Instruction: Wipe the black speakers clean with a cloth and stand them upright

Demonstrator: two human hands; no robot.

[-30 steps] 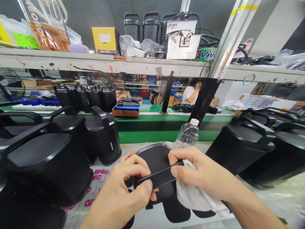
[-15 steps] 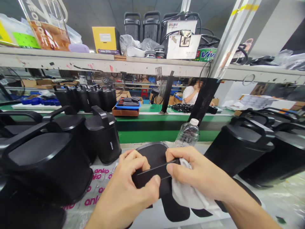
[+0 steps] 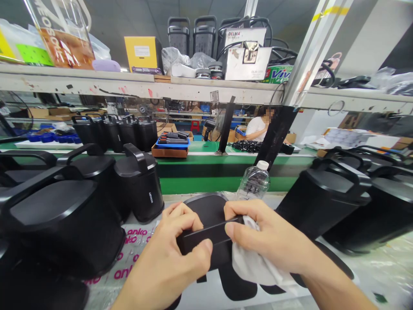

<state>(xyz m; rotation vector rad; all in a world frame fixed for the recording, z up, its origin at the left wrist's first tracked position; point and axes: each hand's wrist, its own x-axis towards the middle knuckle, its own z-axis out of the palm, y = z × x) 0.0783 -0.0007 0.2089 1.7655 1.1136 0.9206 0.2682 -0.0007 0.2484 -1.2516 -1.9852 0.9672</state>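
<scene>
My left hand (image 3: 176, 254) is closed around the left part of the flat black handle (image 3: 206, 232) of a rounded black casing (image 3: 209, 206). Its thumb lies along the near side of that handle. At the handle's right end, my right hand (image 3: 258, 228) pinches it between thumb and fingers. A white cloth (image 3: 251, 262) is tucked in the right hand and hangs below it. Most of the casing's body is hidden under my hands. Behind the right hand stands a clear plastic bottle (image 3: 254, 181) with a white cap.
Several black handled casings (image 3: 138, 185) crowd the left, and more (image 3: 322, 193) stand at the right. Behind the bench runs a green conveyor (image 3: 193, 176) bearing a small brown tray (image 3: 170, 150). A loaded shelf (image 3: 187, 88) crosses above. A person (image 3: 256, 127) sits beyond.
My left thumb has shifted slightly left and down along the handle. The right hand and cloth are nearly where they were. The person in the background has lowered an arm.
</scene>
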